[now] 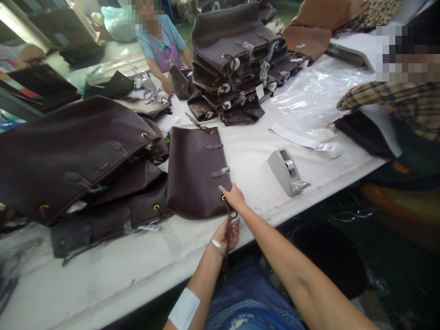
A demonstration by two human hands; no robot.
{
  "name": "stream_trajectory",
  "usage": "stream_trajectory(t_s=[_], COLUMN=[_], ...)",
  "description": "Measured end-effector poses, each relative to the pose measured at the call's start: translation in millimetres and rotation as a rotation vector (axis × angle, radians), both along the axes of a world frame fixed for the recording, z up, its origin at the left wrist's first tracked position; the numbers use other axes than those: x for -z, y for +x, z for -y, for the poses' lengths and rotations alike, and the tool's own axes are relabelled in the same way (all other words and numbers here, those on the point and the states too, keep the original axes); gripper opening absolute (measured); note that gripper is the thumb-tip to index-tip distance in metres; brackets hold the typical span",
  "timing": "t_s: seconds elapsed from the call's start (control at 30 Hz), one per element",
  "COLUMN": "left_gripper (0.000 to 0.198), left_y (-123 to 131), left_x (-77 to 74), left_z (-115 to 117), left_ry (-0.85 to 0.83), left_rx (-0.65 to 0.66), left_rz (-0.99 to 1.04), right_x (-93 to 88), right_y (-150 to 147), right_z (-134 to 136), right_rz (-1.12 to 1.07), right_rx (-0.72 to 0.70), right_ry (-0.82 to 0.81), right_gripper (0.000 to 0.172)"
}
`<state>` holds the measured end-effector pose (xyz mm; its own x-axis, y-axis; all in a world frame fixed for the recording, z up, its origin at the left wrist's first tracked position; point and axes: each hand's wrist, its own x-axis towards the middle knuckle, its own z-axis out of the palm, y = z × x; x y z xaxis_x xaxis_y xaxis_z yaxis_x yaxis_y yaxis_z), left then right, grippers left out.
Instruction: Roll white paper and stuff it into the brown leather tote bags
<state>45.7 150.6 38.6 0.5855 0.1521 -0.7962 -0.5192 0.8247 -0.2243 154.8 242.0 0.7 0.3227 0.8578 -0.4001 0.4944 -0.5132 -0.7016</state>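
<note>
A dark brown leather handbag (195, 169) lies flat on the white table, its buckle tabs and gold eyelets along the right edge. My right hand (235, 198) pinches that edge at the near corner, beside an eyelet, with the thumb on top. Just below, my left hand (229, 233) is closed around the thin brown leather cord (229, 227) that hangs from this corner over the table's front edge. Part of the cord is hidden by my fingers. To the right of the bag stands a grey tape dispenser (285, 172).
Brown bags (75, 151) are heaped at left, with another tall stack (230, 50) at the back. Clear plastic sheeting (305, 96) and a white paper strip (295, 137) lie at right. A co-worker (165, 43) stands across the table; another person's plaid sleeve (388, 103) is at right.
</note>
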Motion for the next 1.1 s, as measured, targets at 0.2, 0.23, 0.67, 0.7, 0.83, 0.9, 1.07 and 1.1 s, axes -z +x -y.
stream_trajectory(t_s=[0.2,0.23,0.67,0.7,0.83,0.9,1.07,1.1], left_gripper=[0.024,0.021,0.027,0.026,0.022,0.026,0.022,0.021], left_y=[8.4,8.7,-5.5,-5.1,-4.2,-2.9,2.5,2.9], left_x=[-8.7,-9.4,-20.0,-20.8,-20.5,-20.2,-24.5,-26.3], left_z=[6.5,5.1,-7.1,-5.8,0.3,4.7,29.3,36.0], left_ry=[0.019,0.012,0.061,0.084,0.093,0.130,0.258,0.263], left_rx=[-0.166,-0.170,-0.262,-0.259,-0.247,-0.264,-0.269,-0.252], left_rz=[0.024,0.017,0.175,0.188,0.131,0.086,-0.046,-0.057], right_x=[6.2,6.5,10.3,11.2,15.0,16.2,14.7,13.8], right_y=[-2.6,-3.6,-5.3,-5.1,-5.2,-5.7,-7.7,-7.9], right_z=[-3.1,-2.8,1.9,1.8,0.9,0.3,-1.0,-1.4], right_rz=[0.016,0.023,0.048,0.046,0.051,0.068,0.127,0.133], right_rx=[-0.019,-0.015,-0.002,-0.001,0.004,0.006,0.006,0.003], right_ry=[0.111,0.124,0.225,0.225,0.215,0.204,0.123,0.114], right_gripper=[0.052,0.052,0.048,0.048,0.048,0.048,0.052,0.053])
